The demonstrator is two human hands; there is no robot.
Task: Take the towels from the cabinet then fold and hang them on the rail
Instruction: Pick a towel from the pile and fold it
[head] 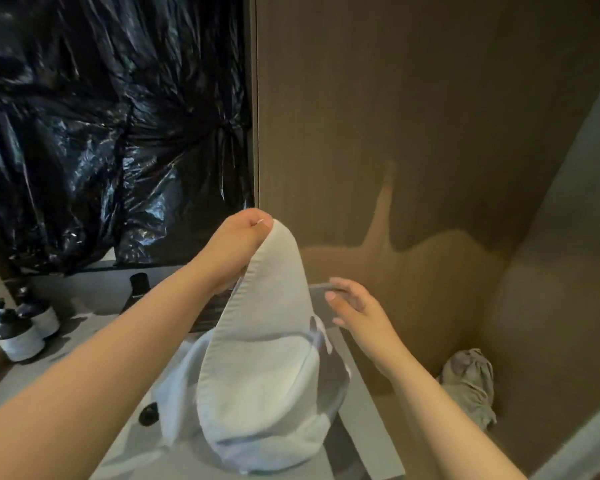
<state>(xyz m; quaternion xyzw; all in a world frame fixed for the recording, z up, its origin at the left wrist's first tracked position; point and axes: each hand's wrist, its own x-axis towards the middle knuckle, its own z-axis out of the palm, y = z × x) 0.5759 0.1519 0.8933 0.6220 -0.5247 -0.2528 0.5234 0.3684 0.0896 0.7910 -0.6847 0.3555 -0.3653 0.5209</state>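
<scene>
- The left hand (238,247) holds the white towel (267,375) up high; its thumb and fingers pinch the top of the fold tight.
- The right hand (355,308) holds nothing; its fingers are spread wide, just beside the towel's right edge, not touching it.
- The towel hangs down from the left hand like a long loop; its bottom end rests on the counter (84,344), near the middle, by a see-through bowl (340,393).
- More white cloth lies under it on the left; I cannot tell if that is the same towel or another one.
- The towel looks soft and floppy; it bends where it hangs and will not stay flat by itself; it is probably light, and thick enough to pinch easily.
- I think the fold is only half done; a good place for the right hand to take hold is the loose hemmed edge on the right side, or a bottom corner; then both hands can pull the towel straight.
- I cannot make out the rail for sure.
- Two pump bottles (21,341) stand at the left edge of the counter; a shiny black plastic sheet (101,133) hangs behind it.
- A grey cloth (470,386) lies bunched up down low, off the right edge of the counter, near the brown wall (430,133).
</scene>
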